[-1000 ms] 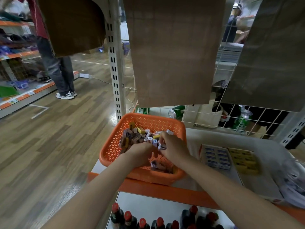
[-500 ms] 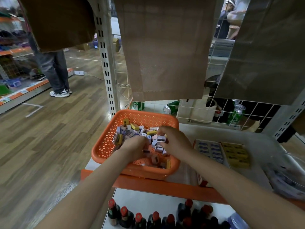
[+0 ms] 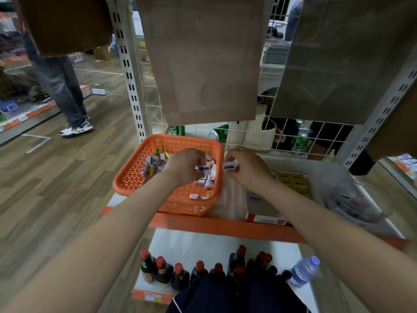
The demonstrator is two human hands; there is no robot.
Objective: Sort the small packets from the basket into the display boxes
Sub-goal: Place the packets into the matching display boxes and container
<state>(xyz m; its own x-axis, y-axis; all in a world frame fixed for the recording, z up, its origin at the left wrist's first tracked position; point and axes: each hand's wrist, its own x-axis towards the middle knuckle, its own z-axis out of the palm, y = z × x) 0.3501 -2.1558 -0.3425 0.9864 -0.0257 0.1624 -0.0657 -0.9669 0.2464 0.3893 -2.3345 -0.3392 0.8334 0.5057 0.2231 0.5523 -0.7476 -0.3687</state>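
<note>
orange perforated basket (image 3: pixel 135 177) sitting under left hand (image 3: pixel 184 166) | loose packets (image 3: pixel 155 163), purple, white, yellow, lying jumbled beneath it, one being held at its fingertips | white packet (image 3: pixel 230 165) being pinched by right hand (image 3: pixel 248 168) | display box (image 3: pixel 293 180) of yellow packets lying just right of it

Worker at a shop shelf: the left forearm (image 3: pixel 101 233) and right forearm (image 3: pixel 327 222) were uncovered, the left hand (image 3: pixel 185 166) and right hand (image 3: pixel 248 170) bare. Below them was a dark navy garment (image 3: pixel 225 294), marked by a thin white line (image 3: pixel 178 309) near its left edge.
</note>
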